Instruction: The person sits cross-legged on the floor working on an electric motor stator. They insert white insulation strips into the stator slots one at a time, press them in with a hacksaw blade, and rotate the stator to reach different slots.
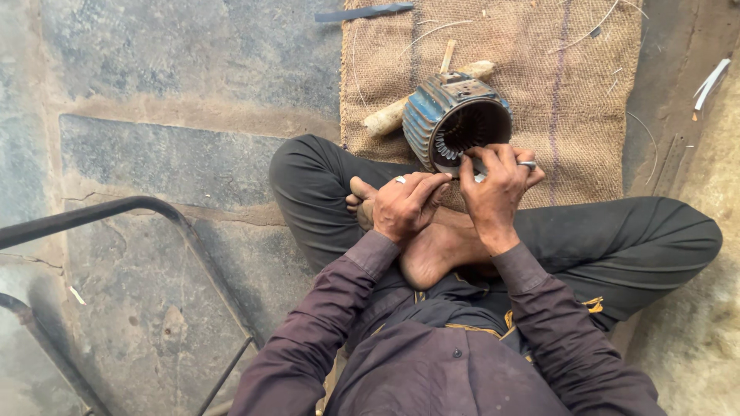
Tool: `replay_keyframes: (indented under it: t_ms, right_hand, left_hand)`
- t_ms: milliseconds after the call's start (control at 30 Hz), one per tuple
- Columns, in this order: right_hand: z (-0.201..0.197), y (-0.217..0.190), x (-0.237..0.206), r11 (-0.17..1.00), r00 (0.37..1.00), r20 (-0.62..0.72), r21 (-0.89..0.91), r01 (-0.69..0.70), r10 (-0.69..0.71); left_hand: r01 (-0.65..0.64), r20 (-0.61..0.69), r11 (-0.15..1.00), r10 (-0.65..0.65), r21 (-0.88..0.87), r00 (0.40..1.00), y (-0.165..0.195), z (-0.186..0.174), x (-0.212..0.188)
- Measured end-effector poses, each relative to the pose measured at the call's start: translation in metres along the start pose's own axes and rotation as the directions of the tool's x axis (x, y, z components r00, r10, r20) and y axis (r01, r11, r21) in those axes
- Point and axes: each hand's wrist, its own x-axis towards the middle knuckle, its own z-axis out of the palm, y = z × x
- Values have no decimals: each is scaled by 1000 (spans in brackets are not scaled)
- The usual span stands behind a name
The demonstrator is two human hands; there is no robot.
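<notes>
A blue ribbed motor housing lies on its side just above the middle of the frame, its open round mouth turned toward the person, with slotted teeth showing inside the bore. It rests on a burlap mat that covers the upper right of the frame and leans against a pale wooden stick lying slantwise behind it.

The right hand, a ring on one finger, sits at the lower rim of the housing with its fingers bent onto the edge of the opening. Its grip seems pinched on something small and pale at the rim, but what that is cannot be told. The left hand, also ringed, is just left of it, fingers curled and pointing toward the same rim; whether its grip holds anything cannot be told.

Both hands hang over the person's crossed legs and a bare foot, which fill the centre and lie between the body and the housing. Thin loose wires are scattered over the mat. A dark flat metal strip lies at the top edge, left of centre. A bent dark metal frame crosses the stone floor in the lower left.
</notes>
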Motion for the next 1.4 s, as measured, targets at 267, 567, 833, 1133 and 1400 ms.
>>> replay_keyframes:
  t_ms: [267, 567, 833, 1133, 1400]
  right_hand:
    - [7, -3, 8, 998, 996, 79, -62, -27, 32]
    - [20, -10, 8, 992, 989, 85, -52, -118, 123]
    - [29, -19, 9, 973, 972, 70, -67, -220, 224]
    - [38, -24, 4, 953, 953, 19, 5, -304, 304]
    - [38, -31, 4, 960, 961, 7, -57, -275, 276]
  left_hand:
    - [14, 10, 1000, -14, -21, 1000, -8, -5, 3]
    - [15, 15, 999, -14, -35, 1000, -17, -6, 4]
    - [16, -6, 998, -16, -53, 1000, -21, -6, 3]
    - [22, -2, 997, -23, -75, 1000, -23, -8, 2]
    - [16, -3, 998, -16, -61, 1000, -25, -7, 4]
